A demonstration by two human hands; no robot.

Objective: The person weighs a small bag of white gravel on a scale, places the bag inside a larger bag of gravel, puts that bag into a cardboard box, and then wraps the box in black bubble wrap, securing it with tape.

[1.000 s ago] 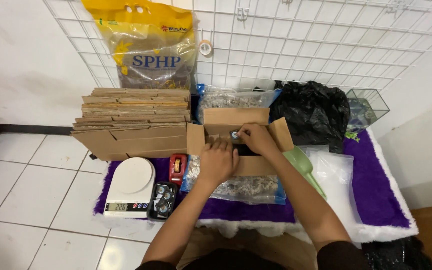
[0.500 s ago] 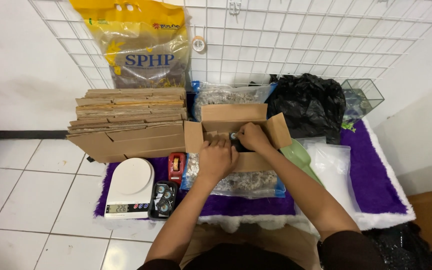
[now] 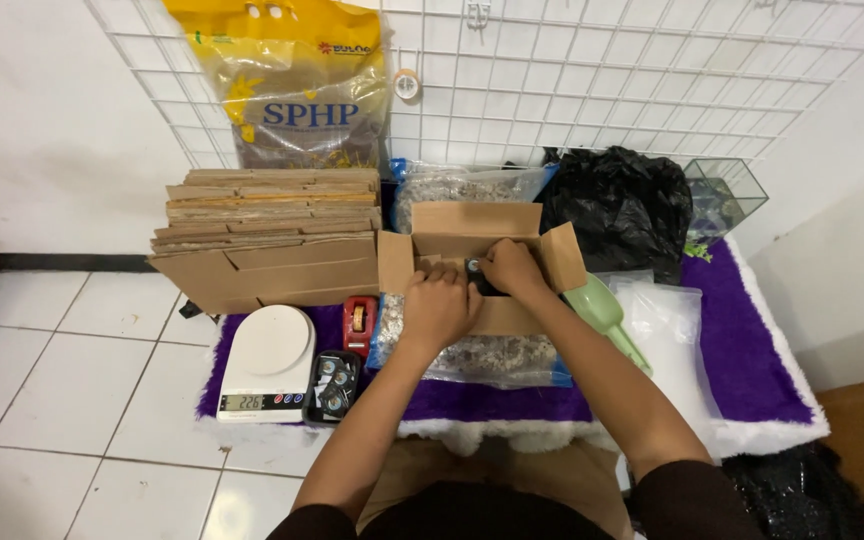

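I am packing the open brown cardboard box (image 3: 474,262) on the purple cloth (image 3: 752,340), my right hand (image 3: 512,268) fingers clamped on a small dark item (image 3: 474,268), left hand (image 3: 439,305) steadying the rim, fingers curled; next, careful seating.

A stack of flattened cardboard boxes (image 3: 267,232) is standing at the back left of the purple mat (image 3: 752,340). A white kitchen scale (image 3: 266,362) is sitting on the mat's front left corner, with a red tape dispenser (image 3: 358,322) just beside it. A black plastic bag (image 3: 617,205) and a small glass tank (image 3: 722,195) are resting near the back right edge. A yellow sack (image 3: 297,85) is leaning against the wire grid (image 3: 602,80).
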